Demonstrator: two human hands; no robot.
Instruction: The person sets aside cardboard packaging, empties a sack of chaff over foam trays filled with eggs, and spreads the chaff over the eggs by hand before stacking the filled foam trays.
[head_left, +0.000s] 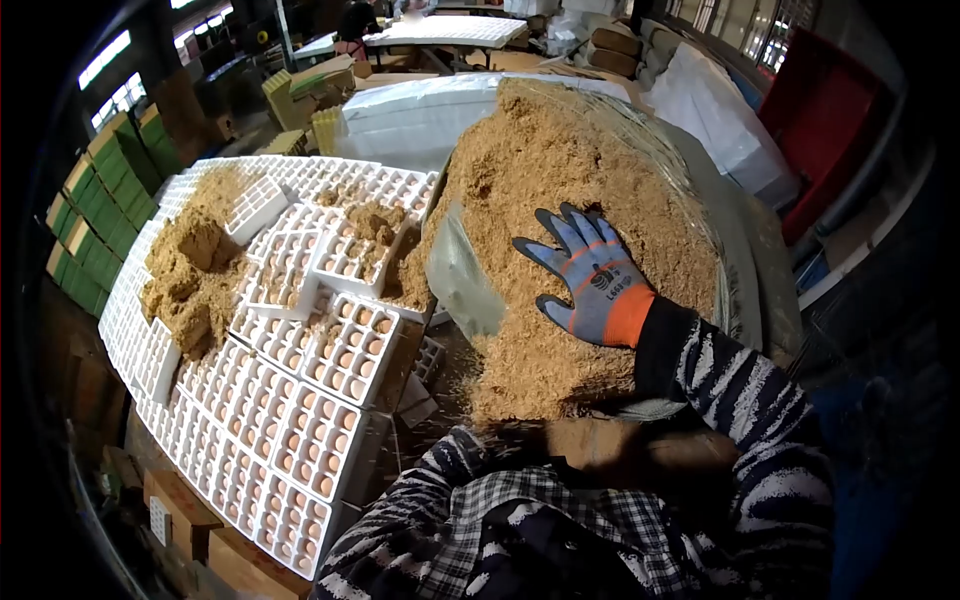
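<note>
1. The sawdust (570,180) fills a big clear plastic bag (455,275) that lies tipped toward the worktable, its mouth open at the lower left, where the loose fill spills out toward the egg trays.
2. The person's right hand (595,280), in a grey glove with an orange cuff, lies flat on top of the heap with its fingers spread wide; it presses on the sawdust and grips nothing.
3. The left hand is not in view; only a plaid sleeve (500,520) shows at the bottom, so its grip cannot be told.
4. Judging from this, the step in hand is drawing sawdust out of the bag onto the trays. The next move would call for a sweep of the flat palm toward the bag's mouth, gentle enough not to dump the whole load at once.
5. The white egg trays (320,380) lie edge to edge across the table; about eight can be made out near the bag, but more run off to the left and an exact count cannot be told.
6. Two mounds of sawdust (195,270) already sit on the far trays; the near trays show bare eggs (350,345), too many to count.
7. Green boxes (100,200) are stacked at the left, and one red crate (820,120) stands at the right.
</note>
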